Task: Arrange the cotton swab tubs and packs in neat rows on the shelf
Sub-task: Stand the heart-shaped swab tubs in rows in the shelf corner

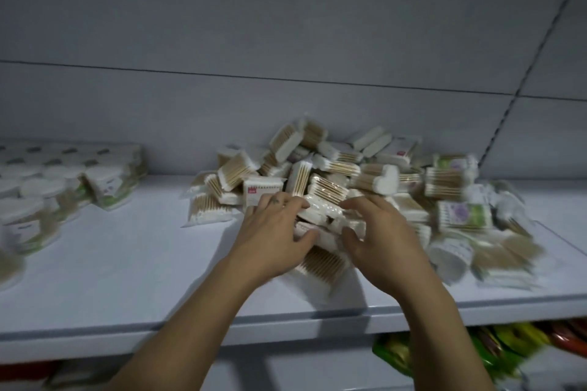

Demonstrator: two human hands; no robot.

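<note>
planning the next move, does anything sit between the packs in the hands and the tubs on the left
Nothing visible: left hand and right hand hold packs; shelf before the tubs lies bare.

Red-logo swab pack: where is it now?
Head view, centre: red-logo swab pack sits on the left side of the loose pile, just beyond the left hand.

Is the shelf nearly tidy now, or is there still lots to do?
Only partly. Done: the tubs on the left look lined up in rows. In hand: the left hand and right hand grip a few packs at the front of the pile. Left: that big jumbled pile on the shelf still needs lining up.
</note>
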